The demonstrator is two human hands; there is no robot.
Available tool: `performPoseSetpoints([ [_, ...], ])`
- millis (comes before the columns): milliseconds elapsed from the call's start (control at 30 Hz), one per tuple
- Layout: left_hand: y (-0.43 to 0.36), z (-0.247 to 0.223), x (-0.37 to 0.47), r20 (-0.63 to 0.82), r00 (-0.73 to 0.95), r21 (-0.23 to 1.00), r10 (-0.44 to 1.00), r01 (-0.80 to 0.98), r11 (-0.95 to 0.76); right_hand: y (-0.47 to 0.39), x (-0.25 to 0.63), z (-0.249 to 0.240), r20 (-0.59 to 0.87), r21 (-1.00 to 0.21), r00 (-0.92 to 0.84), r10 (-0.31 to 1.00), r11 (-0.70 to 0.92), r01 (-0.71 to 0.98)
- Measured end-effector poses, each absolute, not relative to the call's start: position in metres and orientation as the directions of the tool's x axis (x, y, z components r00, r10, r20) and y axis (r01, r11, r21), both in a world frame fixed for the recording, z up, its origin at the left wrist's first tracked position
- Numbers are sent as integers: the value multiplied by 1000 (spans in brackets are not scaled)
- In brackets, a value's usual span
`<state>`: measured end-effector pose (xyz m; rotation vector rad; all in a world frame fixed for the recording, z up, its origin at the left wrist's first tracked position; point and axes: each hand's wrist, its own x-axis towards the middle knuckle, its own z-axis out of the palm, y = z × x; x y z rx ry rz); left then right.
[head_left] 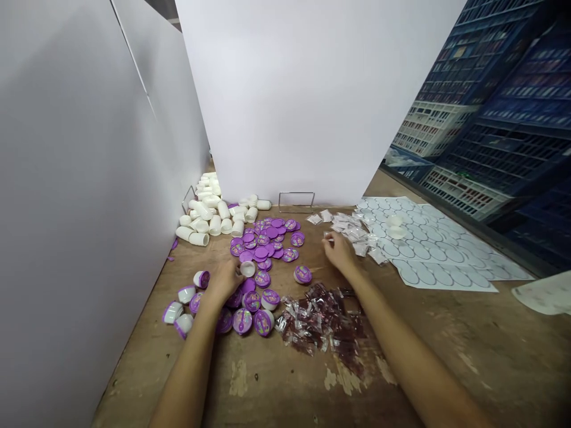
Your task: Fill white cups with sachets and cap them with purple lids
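My left hand [226, 278] is closed on a small white cup [247, 269], whose open mouth faces up. Around it lie purple lids [261, 254] and several lidded white cups [242, 321] with purple tops. My right hand [339, 251] has its fingertips pinched together at the left edge of a pile of small white packets [350, 226]; what they hold is too small to make out. Between my forearms lies a heap of clear packets with dark red contents [321, 318]. One lidded cup [303, 274] stands apart in the middle.
Stacked white cups [214, 214] fill the back left, beside a white side panel [111, 178]. A white board [303, 107] rises at the back, with a wire stand [297, 202] at its foot. Sheets printed with ovals [428, 238] lie on the wooden table [276, 386] at right.
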<state>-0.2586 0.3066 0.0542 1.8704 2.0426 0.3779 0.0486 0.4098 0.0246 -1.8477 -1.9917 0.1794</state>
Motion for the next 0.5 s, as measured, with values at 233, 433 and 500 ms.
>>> performPoseSetpoints([
  [233,316,45,-252,49,134,441,990,886,-142,448,69,24,175,-311,-12,985,66,948],
  [433,323,50,-229,298,109,628,948,726,-281,387,2,50,355,-674,-188,916,390,628],
  [500,319,56,-219,353,67,732,933,601,-320,362,-29,61,542,-683,-332,772,634,363],
])
